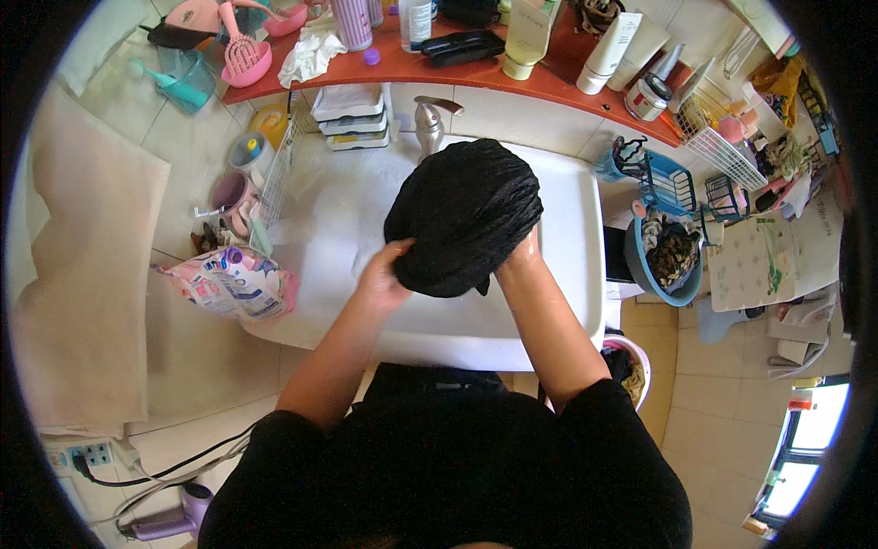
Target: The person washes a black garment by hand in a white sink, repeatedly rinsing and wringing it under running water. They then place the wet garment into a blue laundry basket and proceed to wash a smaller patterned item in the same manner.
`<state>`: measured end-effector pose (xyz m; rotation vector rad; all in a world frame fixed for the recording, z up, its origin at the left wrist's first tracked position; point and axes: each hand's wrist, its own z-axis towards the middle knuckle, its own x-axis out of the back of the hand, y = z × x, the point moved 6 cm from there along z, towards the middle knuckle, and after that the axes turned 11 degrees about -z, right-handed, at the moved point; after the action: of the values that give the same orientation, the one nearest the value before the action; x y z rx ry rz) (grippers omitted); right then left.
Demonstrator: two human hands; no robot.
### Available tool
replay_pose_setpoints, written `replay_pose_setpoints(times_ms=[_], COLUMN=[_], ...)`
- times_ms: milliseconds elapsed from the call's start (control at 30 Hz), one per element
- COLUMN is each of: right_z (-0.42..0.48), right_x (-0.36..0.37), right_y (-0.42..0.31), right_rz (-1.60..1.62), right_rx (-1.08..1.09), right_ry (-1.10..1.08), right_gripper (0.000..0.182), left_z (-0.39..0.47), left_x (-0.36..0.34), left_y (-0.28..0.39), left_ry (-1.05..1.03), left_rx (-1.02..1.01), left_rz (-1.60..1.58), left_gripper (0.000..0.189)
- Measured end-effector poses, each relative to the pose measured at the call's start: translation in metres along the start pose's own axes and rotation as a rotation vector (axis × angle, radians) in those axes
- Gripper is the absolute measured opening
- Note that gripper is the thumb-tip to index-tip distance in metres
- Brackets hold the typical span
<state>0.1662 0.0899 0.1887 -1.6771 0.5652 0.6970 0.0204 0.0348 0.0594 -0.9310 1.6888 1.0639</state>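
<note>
A bundled black cloth item (463,216), rounded and creased, is held up over the white washbasin (566,274). My left hand (385,278) grips its lower left edge, with the thumb on top and the other fingers mostly hidden. On the right side my right hand (523,252) supports it from beneath, its fingers largely out of sight under the fabric. The wrist of that hand looks wet. Behind the cloth stands a metal faucet (430,127) with its lever handle; the cloth hides the spout's lower part.
A red shelf (473,65) above the basin carries tubes and bottles. Stacked soap trays (350,117) stand at the basin's back left. A detergent pouch (236,285) leans at the left rim. On the right are a blue basin (634,264) of clothes and a laundry bucket (641,364).
</note>
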Motion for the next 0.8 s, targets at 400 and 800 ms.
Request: replay_pose_setpoints(times_ms=[400, 800], right_z=[0.038, 0.027], right_x=[0.014, 0.146], right_y=[0.011, 0.030], right_rz=[0.348, 0.136], right_rx=[-0.086, -0.236], right_ry=[-0.070, -0.346], right_gripper=[0.033, 0.051], left_z=[0.016, 0.020], left_x=[-0.083, -0.177], left_y=[-0.014, -0.035], left_ry=[0.097, 0.183], left_rx=[0.065, 0.060], left_rz=[-0.164, -0.089], left_gripper=[0.055, 0.049])
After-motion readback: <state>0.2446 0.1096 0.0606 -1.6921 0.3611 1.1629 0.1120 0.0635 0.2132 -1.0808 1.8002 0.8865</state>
